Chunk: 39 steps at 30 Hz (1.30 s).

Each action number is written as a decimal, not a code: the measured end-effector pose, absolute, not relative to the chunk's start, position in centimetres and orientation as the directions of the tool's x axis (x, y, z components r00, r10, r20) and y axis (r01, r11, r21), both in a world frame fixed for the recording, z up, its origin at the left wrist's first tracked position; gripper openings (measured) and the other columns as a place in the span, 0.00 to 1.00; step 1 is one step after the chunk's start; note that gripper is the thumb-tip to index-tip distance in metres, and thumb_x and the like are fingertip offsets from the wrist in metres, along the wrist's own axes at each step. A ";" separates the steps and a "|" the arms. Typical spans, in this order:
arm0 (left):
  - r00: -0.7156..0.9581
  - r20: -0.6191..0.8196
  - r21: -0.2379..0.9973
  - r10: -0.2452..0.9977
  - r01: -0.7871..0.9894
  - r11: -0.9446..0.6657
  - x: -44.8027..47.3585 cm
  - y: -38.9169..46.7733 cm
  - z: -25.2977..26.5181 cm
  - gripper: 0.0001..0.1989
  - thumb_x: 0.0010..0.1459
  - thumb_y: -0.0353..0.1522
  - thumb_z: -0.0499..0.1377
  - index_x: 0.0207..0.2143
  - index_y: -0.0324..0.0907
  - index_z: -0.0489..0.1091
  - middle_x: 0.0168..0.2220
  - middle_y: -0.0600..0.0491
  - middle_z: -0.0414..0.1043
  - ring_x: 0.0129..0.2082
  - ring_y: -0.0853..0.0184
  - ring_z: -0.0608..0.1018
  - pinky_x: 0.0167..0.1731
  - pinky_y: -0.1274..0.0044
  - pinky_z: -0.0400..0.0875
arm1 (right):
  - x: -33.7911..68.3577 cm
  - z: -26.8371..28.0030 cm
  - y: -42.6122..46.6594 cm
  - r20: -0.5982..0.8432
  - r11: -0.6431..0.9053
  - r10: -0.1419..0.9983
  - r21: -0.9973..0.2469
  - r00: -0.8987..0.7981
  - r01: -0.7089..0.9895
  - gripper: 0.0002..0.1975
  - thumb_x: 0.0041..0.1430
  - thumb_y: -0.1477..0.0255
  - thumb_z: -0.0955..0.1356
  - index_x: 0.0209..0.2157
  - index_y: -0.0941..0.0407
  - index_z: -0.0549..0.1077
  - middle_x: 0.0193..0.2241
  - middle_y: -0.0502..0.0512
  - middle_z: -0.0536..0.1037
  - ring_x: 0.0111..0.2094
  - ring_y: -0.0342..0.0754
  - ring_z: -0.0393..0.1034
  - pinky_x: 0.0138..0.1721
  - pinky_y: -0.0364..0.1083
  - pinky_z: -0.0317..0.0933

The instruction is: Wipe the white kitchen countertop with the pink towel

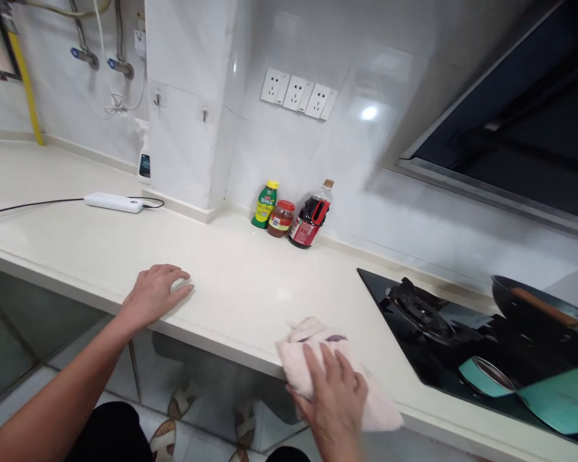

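Observation:
On the pale countertop (231, 282), my left hand (151, 295) rests near the front edge. Its fingers curve around a small white rounded object (180, 284), mostly covered by the hand, so its kind is unclear. My right hand (334, 398) presses on a folded pale pink cloth (296, 366), with the fingers bent over it. The cloth lies at the counter's front edge, and one corner hangs over. A dark patch shows on its upper part. The right hand is slightly blurred.
Against the wall stand a green bottle (264, 206), a red-lidded jar (280, 219) and a dark sauce bottle (311, 218). A black gas stove (399, 321) at right carries a wok (515, 298) and turquoise cookware (559, 398). A white corded device (113, 202) lies left.

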<state>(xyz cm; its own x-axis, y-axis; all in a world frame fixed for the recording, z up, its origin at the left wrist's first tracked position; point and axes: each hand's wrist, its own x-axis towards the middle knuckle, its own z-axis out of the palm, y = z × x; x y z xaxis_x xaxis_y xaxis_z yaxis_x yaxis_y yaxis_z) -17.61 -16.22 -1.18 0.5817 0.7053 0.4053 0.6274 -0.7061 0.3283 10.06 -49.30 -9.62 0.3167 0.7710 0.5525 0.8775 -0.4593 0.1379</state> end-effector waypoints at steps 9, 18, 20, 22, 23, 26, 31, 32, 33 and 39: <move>0.558 0.457 0.361 0.693 0.596 -0.718 -17.8 -16.4 -1.3 0.22 0.63 0.49 0.52 0.45 0.46 0.77 0.52 0.46 0.77 0.55 0.51 0.73 0.53 0.62 0.64 | -0.9 -3.3 -36.1 0.370 -0.119 0.924 0.046 0.093 0.992 0.38 0.59 0.49 0.71 0.62 0.59 0.64 0.56 0.73 0.69 0.55 0.72 0.61 0.51 0.70 0.60; 0.566 0.453 0.402 0.689 0.560 -0.724 -18.5 -16.1 -1.5 0.21 0.62 0.48 0.52 0.45 0.47 0.77 0.52 0.46 0.78 0.56 0.51 0.74 0.53 0.62 0.66 | 9.5 -1.9 -43.7 0.225 -0.219 0.939 -0.196 0.261 0.956 0.22 0.69 0.57 0.59 0.61 0.45 0.66 0.66 0.52 0.64 0.67 0.56 0.53 0.66 0.65 0.50; 0.564 0.462 0.400 0.685 0.556 -0.728 -18.5 -16.0 -1.7 0.20 0.63 0.47 0.53 0.45 0.47 0.77 0.52 0.46 0.78 0.56 0.52 0.74 0.52 0.62 0.66 | 14.8 -4.0 -47.2 0.204 -0.410 0.878 -0.144 0.432 0.901 0.29 0.68 0.52 0.56 0.65 0.46 0.63 0.69 0.52 0.59 0.70 0.58 0.48 0.67 0.68 0.47; 0.563 0.466 0.391 0.682 0.561 -0.730 -18.4 -16.1 -1.8 0.20 0.63 0.47 0.52 0.45 0.47 0.77 0.53 0.46 0.77 0.56 0.51 0.74 0.52 0.62 0.67 | 20.4 -5.9 -50.9 0.185 -0.507 0.844 -0.029 0.503 0.861 0.29 0.65 0.51 0.56 0.63 0.42 0.67 0.69 0.51 0.59 0.71 0.61 0.46 0.65 0.73 0.47; 0.564 0.467 0.381 0.681 0.566 -0.731 -18.3 -16.3 -1.8 0.20 0.63 0.47 0.52 0.45 0.47 0.77 0.52 0.46 0.77 0.56 0.51 0.74 0.52 0.61 0.67 | 22.9 -6.5 -52.5 0.203 -0.548 0.822 0.022 0.533 0.836 0.28 0.63 0.52 0.57 0.60 0.40 0.70 0.68 0.51 0.60 0.70 0.63 0.48 0.63 0.75 0.48; 0.573 0.467 0.353 0.673 0.578 -0.736 -18.2 -16.7 -1.5 0.20 0.63 0.46 0.51 0.46 0.46 0.77 0.52 0.45 0.77 0.55 0.50 0.74 0.51 0.60 0.66 | 28.2 -6.4 -54.7 0.249 -0.621 0.772 0.107 0.584 0.776 0.29 0.58 0.59 0.56 0.56 0.43 0.74 0.66 0.57 0.64 0.69 0.68 0.50 0.61 0.78 0.46; 0.573 0.458 0.359 0.680 0.580 -0.731 -18.1 -16.9 -1.1 0.21 0.63 0.46 0.51 0.46 0.45 0.77 0.51 0.45 0.77 0.55 0.49 0.74 0.51 0.59 0.66 | 30.0 -2.7 -48.0 0.159 -0.725 0.680 0.005 0.716 0.688 0.30 0.61 0.57 0.57 0.59 0.52 0.72 0.64 0.66 0.65 0.68 0.68 0.52 0.63 0.70 0.48; 0.567 0.456 0.365 0.686 0.583 -0.726 -18.0 -16.8 -1.0 0.21 0.63 0.46 0.51 0.45 0.45 0.77 0.51 0.45 0.77 0.54 0.49 0.74 0.51 0.59 0.66 | 29.7 -2.1 -45.8 0.151 -0.726 0.678 -0.012 0.719 0.687 0.31 0.62 0.55 0.56 0.60 0.52 0.70 0.64 0.67 0.65 0.67 0.68 0.53 0.62 0.71 0.49; 0.562 0.451 0.374 0.693 0.586 -0.719 -18.0 -16.7 -1.0 0.20 0.63 0.46 0.51 0.44 0.46 0.77 0.51 0.45 0.77 0.54 0.49 0.74 0.51 0.59 0.66 | 29.4 -1.6 -43.5 0.141 -0.733 0.669 -0.032 0.730 0.679 0.33 0.64 0.53 0.55 0.62 0.54 0.68 0.64 0.70 0.64 0.67 0.69 0.54 0.61 0.72 0.50; 0.551 0.433 0.395 0.713 0.595 -0.700 -17.9 -16.2 -1.2 0.19 0.62 0.46 0.52 0.42 0.46 0.77 0.51 0.46 0.78 0.54 0.50 0.73 0.51 0.60 0.65 | 22.4 -1.0 -33.8 0.090 -0.575 0.804 -0.138 0.588 0.806 0.40 0.66 0.44 0.55 0.69 0.55 0.55 0.70 0.72 0.51 0.69 0.74 0.43 0.63 0.75 0.41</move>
<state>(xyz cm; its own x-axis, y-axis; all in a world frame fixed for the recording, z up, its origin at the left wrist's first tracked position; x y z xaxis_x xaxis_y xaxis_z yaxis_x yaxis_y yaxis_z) -17.90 -16.22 -1.17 0.5512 0.7131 0.4333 0.5948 -0.7000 0.3953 22.39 -33.82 -1.00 0.5884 0.8036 0.0895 0.8064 -0.5751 -0.1377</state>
